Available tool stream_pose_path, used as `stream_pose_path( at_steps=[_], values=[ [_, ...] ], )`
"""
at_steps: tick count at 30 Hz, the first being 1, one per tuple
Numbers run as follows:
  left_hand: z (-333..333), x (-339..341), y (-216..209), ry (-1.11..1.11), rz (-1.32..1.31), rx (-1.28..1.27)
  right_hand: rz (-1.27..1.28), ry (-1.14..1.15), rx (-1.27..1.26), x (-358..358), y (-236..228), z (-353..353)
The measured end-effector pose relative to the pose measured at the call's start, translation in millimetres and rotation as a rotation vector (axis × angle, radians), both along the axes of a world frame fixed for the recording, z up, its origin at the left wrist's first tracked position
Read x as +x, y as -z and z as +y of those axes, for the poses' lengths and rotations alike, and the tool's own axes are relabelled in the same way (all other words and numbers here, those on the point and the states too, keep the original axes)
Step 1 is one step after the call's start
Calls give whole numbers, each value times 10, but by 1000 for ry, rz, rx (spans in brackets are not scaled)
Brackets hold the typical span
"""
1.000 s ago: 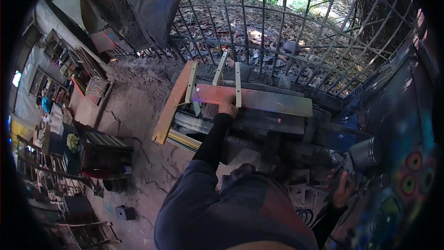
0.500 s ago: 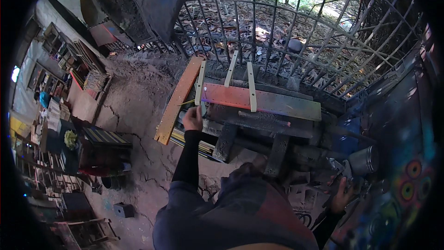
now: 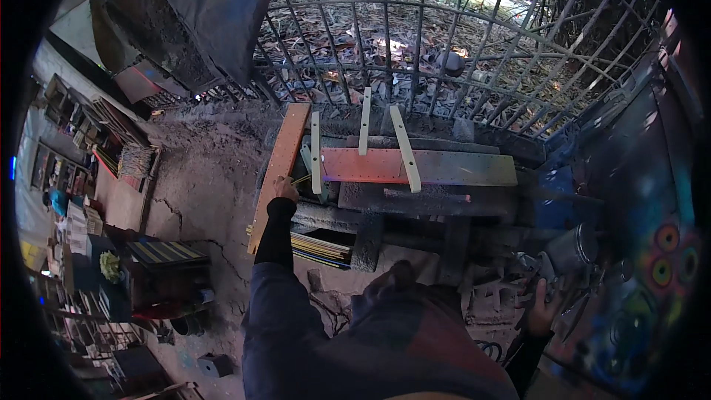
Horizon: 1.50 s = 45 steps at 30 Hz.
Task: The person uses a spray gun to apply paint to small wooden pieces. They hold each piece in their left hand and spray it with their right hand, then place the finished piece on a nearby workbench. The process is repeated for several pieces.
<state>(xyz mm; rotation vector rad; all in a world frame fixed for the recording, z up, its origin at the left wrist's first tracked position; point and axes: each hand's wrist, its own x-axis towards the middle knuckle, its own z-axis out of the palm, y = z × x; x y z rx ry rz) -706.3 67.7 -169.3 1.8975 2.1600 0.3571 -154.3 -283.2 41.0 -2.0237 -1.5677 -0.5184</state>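
My left hand (image 3: 285, 189) is closed at the right edge of a long orange board (image 3: 284, 144) with small holes. A thin yellowish stick (image 3: 302, 178) shows by its fingers; whether they hold it is unclear. Just right lie a greenish slat (image 3: 306, 157) and a cream strip (image 3: 315, 152). Two more cream strips, a middle one (image 3: 365, 120) and a right one (image 3: 404, 147), stand by a board shading from red-orange to olive (image 3: 444, 169). At lower right, my right hand (image 3: 543, 310) is closed round what looks like a spray gun (image 3: 527, 261) with a metal cup (image 3: 574, 250); its grip is partly hidden.
A metal bar fence (image 3: 385, 37) runs behind the dark workbench (image 3: 474, 204). Striped slats (image 3: 318, 248) lie below the orange board. On the left are a dark crate (image 3: 159, 281) and a small dark block (image 3: 215, 364) on cracked ground. A paint-splashed wall (image 3: 666, 252) rises at right.
My left hand has moved left, from beside the left cream strip to the orange board. More of the greenish slat shows. The view has shifted; my right hand stays at the spray gun.
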Motion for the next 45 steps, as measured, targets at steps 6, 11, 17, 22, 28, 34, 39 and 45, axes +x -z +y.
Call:
stream_pose_path(
  at_steps=[6,11,17,22,28,34,39,45],
  values=[
    [-68,-141,239,-115,-79,220,1379,142,-40,-282,-292,115],
    [-885,760,-489,-109,-285,489,1353,125,44,-346,-201,132],
    [-1161,1890,-1270,291,-646,630,1173,39,-51,-171,16,147],
    [-635,2355,-1227,345,-557,529,1079,63,-82,-410,-214,291],
    [-412,2487,-930,343,-763,205,1337,12,-63,-582,-276,279],
    [-393,2542,-967,351,-706,208,1287,58,-65,-548,-191,177],
    [-369,2554,-862,371,-719,274,1278,-6,-136,-421,-63,136],
    [-392,2527,-1065,398,-718,220,1315,71,-162,-597,-292,227]
  ],
)
